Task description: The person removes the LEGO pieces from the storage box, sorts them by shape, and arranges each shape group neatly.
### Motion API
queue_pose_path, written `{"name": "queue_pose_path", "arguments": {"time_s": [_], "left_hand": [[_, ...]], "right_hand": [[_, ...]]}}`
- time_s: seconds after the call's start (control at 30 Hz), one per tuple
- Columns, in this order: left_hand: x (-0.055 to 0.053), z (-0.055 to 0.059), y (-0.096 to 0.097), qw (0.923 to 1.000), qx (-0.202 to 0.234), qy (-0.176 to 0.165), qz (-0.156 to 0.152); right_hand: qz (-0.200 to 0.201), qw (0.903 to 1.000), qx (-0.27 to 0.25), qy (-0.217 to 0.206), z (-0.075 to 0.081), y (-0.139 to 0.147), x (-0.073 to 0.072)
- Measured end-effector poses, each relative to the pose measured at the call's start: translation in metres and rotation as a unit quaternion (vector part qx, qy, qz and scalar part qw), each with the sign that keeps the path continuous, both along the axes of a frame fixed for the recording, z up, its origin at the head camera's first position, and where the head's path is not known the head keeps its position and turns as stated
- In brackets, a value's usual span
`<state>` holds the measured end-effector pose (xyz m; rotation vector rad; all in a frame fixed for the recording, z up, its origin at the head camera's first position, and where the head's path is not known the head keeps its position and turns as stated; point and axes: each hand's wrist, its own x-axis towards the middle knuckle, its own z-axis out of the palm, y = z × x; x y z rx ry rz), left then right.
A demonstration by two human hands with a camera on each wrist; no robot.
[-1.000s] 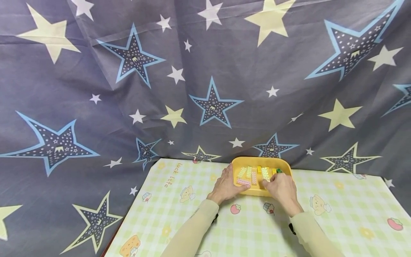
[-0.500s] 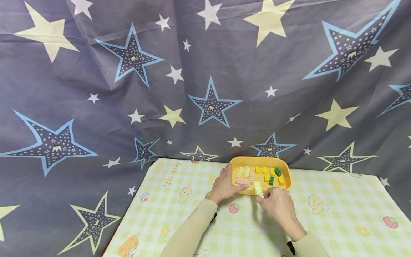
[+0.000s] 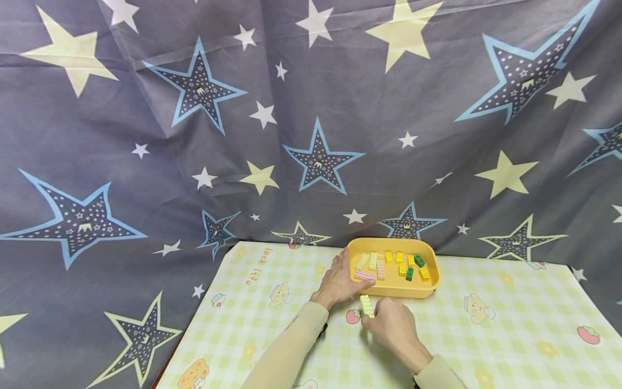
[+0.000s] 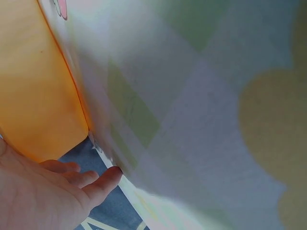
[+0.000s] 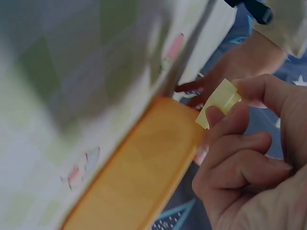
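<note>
My right hand point(image 3: 392, 325) pinches a pale yellow-green toy building brick point(image 3: 366, 306) between thumb and fingers, over the tablecloth in front of the tray. In the right wrist view the brick point(image 5: 219, 102) shows side-on at the fingertips, with the other fingers curled below. The yellow tray point(image 3: 413, 292) stands near the table's back edge. My left hand point(image 3: 337, 281) rests at its front left corner, fingers extended along the outer left side and thumb over the front rim. In the left wrist view, the fingers point(image 4: 103, 187) lie loosely beside the tray's wall point(image 4: 38, 86).
Inside the tray are pink bricks point(image 3: 381, 269), pale green bricks point(image 3: 373, 260), several small yellow bricks point(image 3: 401, 269) and two dark green bricks point(image 3: 410, 274). A checked, cartoon-printed cloth point(image 3: 486, 346) covers the table. A dark star-patterned curtain point(image 3: 311, 97) hangs behind.
My right hand has lifted the pale yellow-green brick out of the tray and brought it left and toward me, over the cloth. The left hand has stayed at the tray's corner.
</note>
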<state>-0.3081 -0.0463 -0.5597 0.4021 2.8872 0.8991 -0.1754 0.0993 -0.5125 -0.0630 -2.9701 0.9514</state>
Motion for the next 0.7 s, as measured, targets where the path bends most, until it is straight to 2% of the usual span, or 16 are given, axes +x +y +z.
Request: {"name": "queue_pose_path", "arguments": {"time_s": [0.1,0.3,0.7], "left_hand": [[0.0,0.0,0.0,1.0,-0.003,-0.004,0.001],[0.001,0.001,0.0,0.9999,-0.005,-0.01,0.0],[0.001,0.001,-0.001,1.0,0.0,-0.008,0.001]], "right_hand": [[0.004,0.9999,0.01,0.005,-0.009,-0.008,-0.005],[0.009,0.9999,-0.004,0.01,-0.022,-0.019,-0.012],[0.013,0.999,0.036,0.021,-0.04,-0.029,-0.018]]}}
